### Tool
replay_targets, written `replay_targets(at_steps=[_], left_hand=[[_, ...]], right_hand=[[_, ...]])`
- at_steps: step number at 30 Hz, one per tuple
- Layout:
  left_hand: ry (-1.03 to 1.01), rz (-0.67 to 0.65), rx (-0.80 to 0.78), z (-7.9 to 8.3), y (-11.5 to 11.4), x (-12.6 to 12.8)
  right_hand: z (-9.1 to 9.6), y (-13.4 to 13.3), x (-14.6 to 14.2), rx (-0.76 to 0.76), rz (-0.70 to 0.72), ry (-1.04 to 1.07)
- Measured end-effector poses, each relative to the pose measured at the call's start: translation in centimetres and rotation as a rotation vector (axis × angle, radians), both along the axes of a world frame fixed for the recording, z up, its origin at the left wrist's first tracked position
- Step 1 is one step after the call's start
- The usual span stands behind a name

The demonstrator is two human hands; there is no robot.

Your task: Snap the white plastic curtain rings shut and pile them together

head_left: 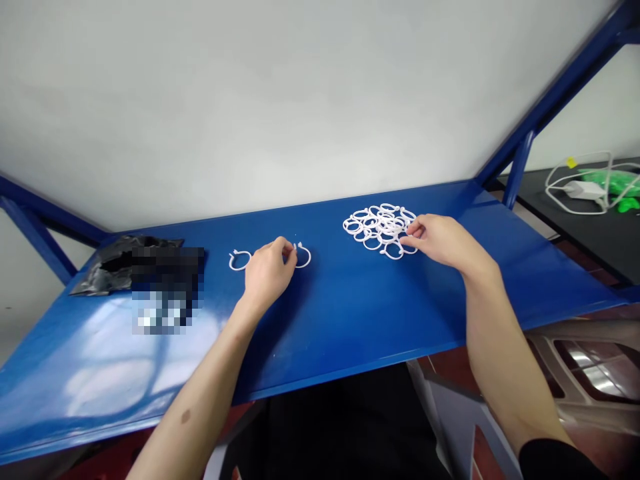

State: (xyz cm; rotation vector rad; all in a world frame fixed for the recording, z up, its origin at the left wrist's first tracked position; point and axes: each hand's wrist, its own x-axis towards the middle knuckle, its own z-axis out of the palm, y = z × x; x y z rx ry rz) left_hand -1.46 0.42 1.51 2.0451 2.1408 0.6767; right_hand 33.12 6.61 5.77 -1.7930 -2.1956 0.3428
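Observation:
On the blue table [350, 320] a heap of several white plastic rings [376, 227] lies at the back, right of centre. My right hand [440, 241] reaches into the heap's right side, its fingers pinched on one ring there. My left hand [267, 270] rests left of centre with fingertips closed on a single white ring [303, 257] lying on the table. Another lone white ring [239, 260] lies just left of that hand, apart from it.
A black plastic bag [125, 263] lies at the table's back left, partly blurred out. Blue frame struts [520, 160] rise at the back right. Beyond them a dark table [585, 227] carries a white cable, an adapter and green items.

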Motion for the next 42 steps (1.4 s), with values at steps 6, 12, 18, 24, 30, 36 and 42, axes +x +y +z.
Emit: replay_targets(at_steps=[6, 12, 18, 24, 30, 36, 42], left_hand=[[-0.053, -0.035, 0.067, 0.7, -1.5, 2.7], [-0.109, -0.155, 0.138, -0.1, -2.8, 4.9], [-0.541, -0.216, -0.028, -0.1, -2.5, 4.8], [-0.744, -0.258, -0.130, -0.2, -2.3, 4.4], [-0.778, -0.301, -0.138, -0.6, -2.4, 4.6], [-0.623, -0.318, -0.079, -0.8, -2.6, 4.8], [-0.498, -0.359, -0.020, -1.2, -2.7, 4.6]], right_hand=[[-0.5, -2.2, -5.3, 0.171, 0.203, 0.406], [-4.4, -4.6, -10.1, -0.063, 0.442, 0.622], [-5.5, -4.4, -10.5, -0.046, 0.445, 0.697], [-5.7, -4.7, -10.7, 0.073, 0.464, 0.714], [-5.9, -4.7, -10.5, 0.226, 0.521, 0.585], [-6.4, -4.8, -10.2, 0.405, 0.668, 0.408], [-6.5, -5.0, -10.0, 0.524, 0.745, 0.200]])
